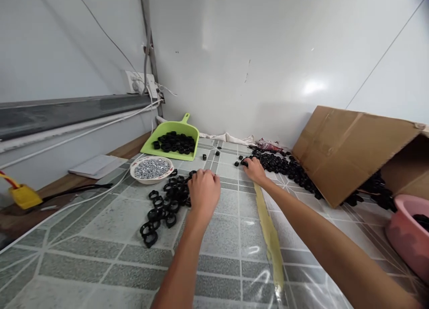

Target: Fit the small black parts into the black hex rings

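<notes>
My left hand [204, 188] is at the right edge of a loose pile of black plastic rings [164, 206], its fingers curled downward. Whatever it holds is hidden behind the knuckles. Farther forward and to the right, my right hand [255, 171] reaches to the near left end of a heap of small black round pieces [281, 162]. Its fingertips are closed on one small black round piece [245, 163]. A few loose black pieces [217, 153] lie scattered between the heap and a green dustpan [161, 156].
The dustpan holds more black pieces. A white bowl [136, 175] contains small silvery bits. At right, a tipped cardboard box [335, 152] spills black pieces beside a pink tub [407, 237]. Yellowish tape [268, 228] runs along the patterned table cover. Cables [100, 193] cross the left side.
</notes>
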`<action>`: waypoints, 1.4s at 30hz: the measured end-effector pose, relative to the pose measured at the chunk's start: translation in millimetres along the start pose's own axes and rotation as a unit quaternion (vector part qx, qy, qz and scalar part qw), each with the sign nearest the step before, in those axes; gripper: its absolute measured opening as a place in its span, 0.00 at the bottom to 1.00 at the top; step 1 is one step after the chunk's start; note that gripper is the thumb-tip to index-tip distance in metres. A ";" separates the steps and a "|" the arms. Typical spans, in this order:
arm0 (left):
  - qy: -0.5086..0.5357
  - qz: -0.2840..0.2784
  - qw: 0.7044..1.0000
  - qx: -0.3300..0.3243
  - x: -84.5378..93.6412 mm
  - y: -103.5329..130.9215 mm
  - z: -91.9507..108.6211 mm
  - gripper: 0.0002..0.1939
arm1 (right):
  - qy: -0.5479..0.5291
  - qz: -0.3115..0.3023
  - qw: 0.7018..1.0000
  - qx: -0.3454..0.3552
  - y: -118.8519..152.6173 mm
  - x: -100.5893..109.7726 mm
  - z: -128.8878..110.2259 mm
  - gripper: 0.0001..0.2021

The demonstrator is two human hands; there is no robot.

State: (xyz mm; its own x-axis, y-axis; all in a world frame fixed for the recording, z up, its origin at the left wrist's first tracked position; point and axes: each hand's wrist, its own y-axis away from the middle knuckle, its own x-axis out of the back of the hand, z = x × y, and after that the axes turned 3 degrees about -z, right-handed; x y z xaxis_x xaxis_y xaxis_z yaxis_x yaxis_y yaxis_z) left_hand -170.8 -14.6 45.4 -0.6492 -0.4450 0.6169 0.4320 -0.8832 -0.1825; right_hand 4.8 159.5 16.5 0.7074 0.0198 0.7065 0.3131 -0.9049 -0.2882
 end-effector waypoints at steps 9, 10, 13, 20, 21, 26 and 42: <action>0.492 -0.192 0.847 0.055 -41.2 17.3 29.3 0.11 | -0.044 -0.028 0.999 0.012 -3.1 -4.0 -12.8 0.15; 0.548 -0.209 0.807 0.071 -44.9 19.5 30.3 0.09 | -0.058 -0.033 0.998 0.011 0.0 -3.3 -15.5 0.14; 0.628 -0.232 0.736 0.098 -52.6 23.3 32.2 0.10 | -0.111 -0.052 0.992 -0.005 23.3 4.9 -18.1 0.10; 0.643 -0.272 0.709 0.103 -76.1 36.3 40.7 0.19 | -0.322 -0.099 0.936 -0.098 140.8 61.3 17.3 0.21; 0.620 -0.282 0.724 0.106 -80.8 39.6 42.1 0.21 | -0.377 -0.083 0.914 -0.127 153.4 68.5 22.5 0.20; 0.437 -0.316 0.840 0.054 -93.1 56.5 47.5 0.24 | -0.523 0.012 0.834 -0.175 176.7 82.8 32.1 0.15; 0.173 -0.304 0.930 -0.112 -95.6 77.3 56.5 0.13 | -0.360 -0.100 0.925 -0.071 190.8 83.7 18.6 0.10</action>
State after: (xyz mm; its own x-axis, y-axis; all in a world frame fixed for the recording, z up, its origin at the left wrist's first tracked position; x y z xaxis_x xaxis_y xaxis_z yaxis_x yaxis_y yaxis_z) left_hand -40.0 -31.9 15.5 -0.9099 0.1602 0.3826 -0.1967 -0.9787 -0.0583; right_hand 135.5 -3.6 8.6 0.8991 0.4239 0.1091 0.4326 -0.8985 -0.0739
